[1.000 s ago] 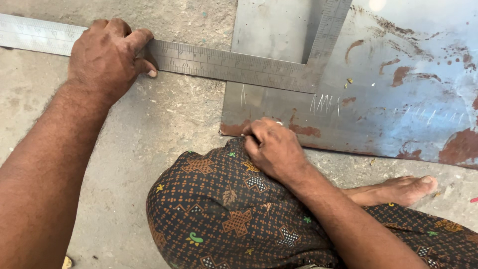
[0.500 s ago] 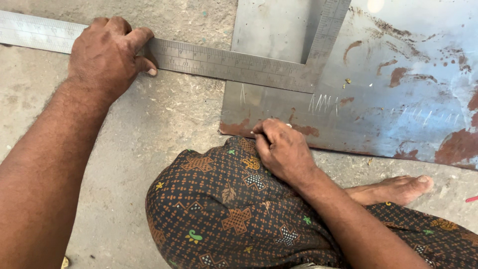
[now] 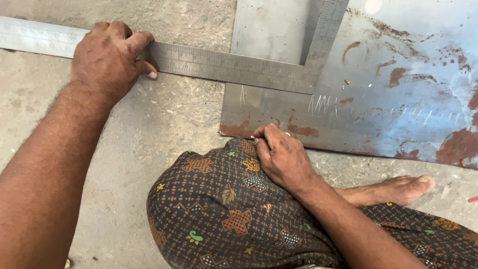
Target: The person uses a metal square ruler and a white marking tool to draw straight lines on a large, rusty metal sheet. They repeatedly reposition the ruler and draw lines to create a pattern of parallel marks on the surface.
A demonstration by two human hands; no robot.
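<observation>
A steel framing square (image 3: 224,65) lies flat, its long arm across the concrete floor (image 3: 164,129) and its corner on a rusty metal sheet (image 3: 398,94). The left hand (image 3: 107,60) presses down on the long arm, fingers spread flat and open over it. The right hand (image 3: 281,154) rests curled at the sheet's near edge, above a patterned-cloth knee (image 3: 224,209); whether it holds anything cannot be told. A bare foot (image 3: 393,189) lies just beside.
</observation>
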